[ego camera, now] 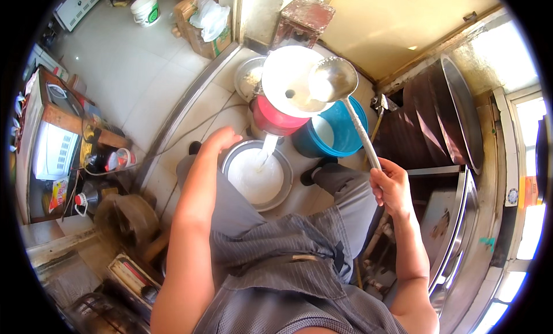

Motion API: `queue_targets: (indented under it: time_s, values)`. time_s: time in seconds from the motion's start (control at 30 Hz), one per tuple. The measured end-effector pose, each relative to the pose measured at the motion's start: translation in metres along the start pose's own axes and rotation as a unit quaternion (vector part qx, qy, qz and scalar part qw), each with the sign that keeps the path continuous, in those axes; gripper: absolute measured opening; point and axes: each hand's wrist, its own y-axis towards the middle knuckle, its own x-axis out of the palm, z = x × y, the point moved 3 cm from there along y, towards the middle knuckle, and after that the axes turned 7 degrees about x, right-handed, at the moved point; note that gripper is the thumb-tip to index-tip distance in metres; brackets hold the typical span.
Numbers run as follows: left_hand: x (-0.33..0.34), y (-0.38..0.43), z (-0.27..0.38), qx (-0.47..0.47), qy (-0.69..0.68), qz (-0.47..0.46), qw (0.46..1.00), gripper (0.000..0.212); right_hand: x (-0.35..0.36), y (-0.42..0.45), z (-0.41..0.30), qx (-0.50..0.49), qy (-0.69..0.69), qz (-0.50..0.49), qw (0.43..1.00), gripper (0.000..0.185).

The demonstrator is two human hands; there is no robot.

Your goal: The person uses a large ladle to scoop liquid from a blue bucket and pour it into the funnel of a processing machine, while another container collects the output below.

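My right hand (pixel 391 185) grips the long handle of a metal ladle (pixel 335 77), its bowl tilted over the right side of a wide white hopper (pixel 276 81). A dark hole shows in the hopper's bottom. The hopper sits on a red grinder body (pixel 274 118) whose pale spout (pixel 268 147) hangs over a metal basin (pixel 285 180). White liquid (pixel 255 178) fills much of that basin. Just left of the basin's upper rim is my left hand (pixel 221 139), fingers partly bent and partly hidden, with nothing visible in it. A blue bucket (pixel 304 139) with white contents stands right of the grinder.
A second metal bowl (pixel 242 77) lies behind the grinder. A cable (pixel 194 126) crosses the tiled floor. At right are a large dark drum-like vessel (pixel 423 118) and a metal-edged unit (pixel 458 213). Cluttered shelves (pixel 56 105) stand left; a stool (pixel 306 16) stands behind.
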Motion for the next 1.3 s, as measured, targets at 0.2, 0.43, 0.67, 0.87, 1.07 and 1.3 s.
queue_targets:
  time_s: [0.2,0.43,0.67,0.87,1.07,1.3]
  values:
    - [0.001,0.002,-0.004,-0.003,0.000,-0.006,1.000,0.047,0.000,0.001,0.004,-0.006,-0.017,0.006,1.000,0.038]
    - [-0.001,-0.005,0.004,0.009,0.002,0.019,1.000,0.046,-0.002,0.005,0.016,-0.022,-0.033,0.006,0.999,0.041]
    - [0.000,-0.002,-0.001,-0.001,0.014,-0.011,1.000,0.047,-0.001,0.002,0.025,-0.035,-0.144,0.038,0.988,0.044]
    - [0.003,0.000,-0.001,-0.002,0.011,-0.007,1.000,0.047,-0.004,-0.006,0.035,-0.149,-0.288,0.086,0.942,0.044]
    - [0.003,-0.001,-0.003,-0.007,0.015,-0.017,1.000,0.045,-0.022,-0.003,0.059,-0.034,-0.009,0.022,0.999,0.042]
    - [0.008,0.010,-0.002,-0.021,0.026,-0.010,0.999,0.048,-0.059,0.068,0.084,0.017,0.032,0.034,0.999,0.035]
